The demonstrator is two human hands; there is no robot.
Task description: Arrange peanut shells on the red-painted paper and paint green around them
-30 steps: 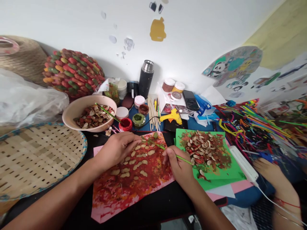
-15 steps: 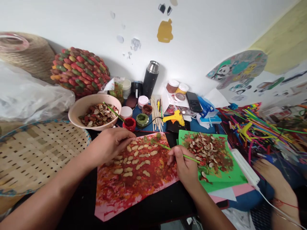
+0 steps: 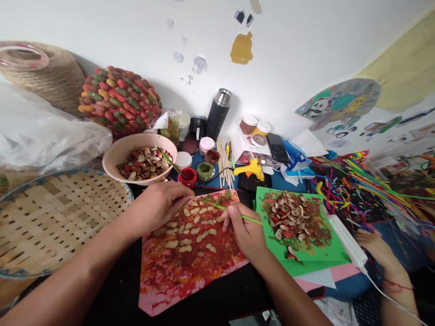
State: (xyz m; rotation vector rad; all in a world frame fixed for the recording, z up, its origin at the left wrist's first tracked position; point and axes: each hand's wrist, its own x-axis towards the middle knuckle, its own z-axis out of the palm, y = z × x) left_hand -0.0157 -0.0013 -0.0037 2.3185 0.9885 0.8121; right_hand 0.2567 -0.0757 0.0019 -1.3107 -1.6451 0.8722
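Observation:
My right hand (image 3: 247,230) grips a thin green paintbrush (image 3: 250,219), its tip pointing left over the upper part of a paint-smeared pink sheet (image 3: 159,280). Rows of peanut shells (image 3: 185,248) lie on that sheet, mostly bare tan, with some green ones along its top edge. My left hand (image 3: 163,201) rests at the sheet's upper left, thumb and fingers pinched together. Whatever is between those fingertips is hidden. Just beyond the left hand stand an open jar of red paint (image 3: 187,178) and an open jar of green paint (image 3: 205,173).
A pink bowl of shells (image 3: 110,163) with a second brush stands left, beside a woven basket (image 3: 61,217). Shells heap on a green sheet (image 3: 272,251) at right. Behind are a yellow glue gun (image 3: 251,169), sticks (image 3: 224,158) and a flask (image 3: 218,115). Another person's hand (image 3: 375,246) is far right.
My right hand has moved left and slightly up with the brush, bringing its tip closer to the upper shells. My left hand stays pinched in nearly the same place. The view has shifted slightly.

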